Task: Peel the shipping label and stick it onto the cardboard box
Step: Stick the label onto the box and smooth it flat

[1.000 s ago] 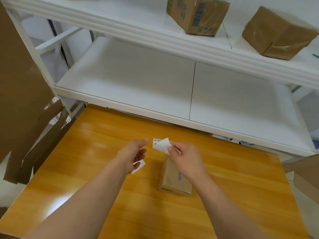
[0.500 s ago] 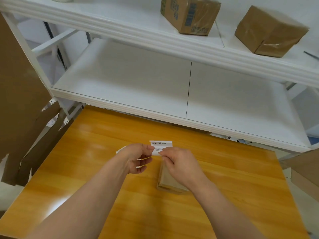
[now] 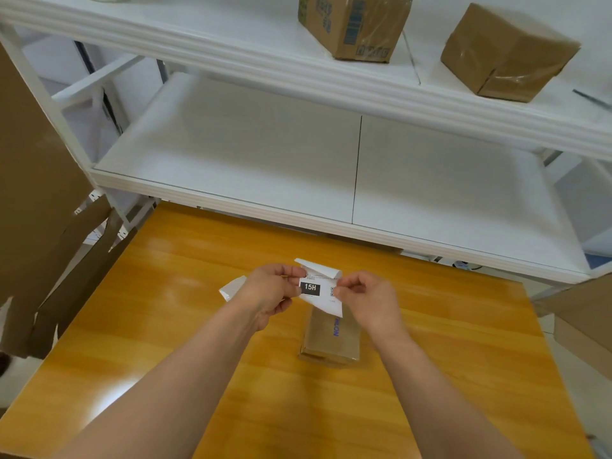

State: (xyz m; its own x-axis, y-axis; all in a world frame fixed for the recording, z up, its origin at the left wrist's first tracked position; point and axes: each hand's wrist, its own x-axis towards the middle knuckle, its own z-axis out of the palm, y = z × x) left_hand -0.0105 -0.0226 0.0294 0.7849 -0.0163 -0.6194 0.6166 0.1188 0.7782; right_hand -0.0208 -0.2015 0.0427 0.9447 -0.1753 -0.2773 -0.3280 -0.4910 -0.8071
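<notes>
At the frame's centre, a shipping label is being pinched between the left hand and right hand, above the cardboard box lying on the desk.

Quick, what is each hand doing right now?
Left hand: pinching the shipping label, another white paper behind it.
Right hand: pinching the label's other edge.

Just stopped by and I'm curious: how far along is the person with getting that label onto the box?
Partway. The shipping label is held up in the air, pinched between the left hand and the right hand, with its top edge curled over, so peeling appears under way. A white scrap of paper sticks out behind the left hand. The cardboard box on the table shows no label yet; sticking it on remains.
</notes>
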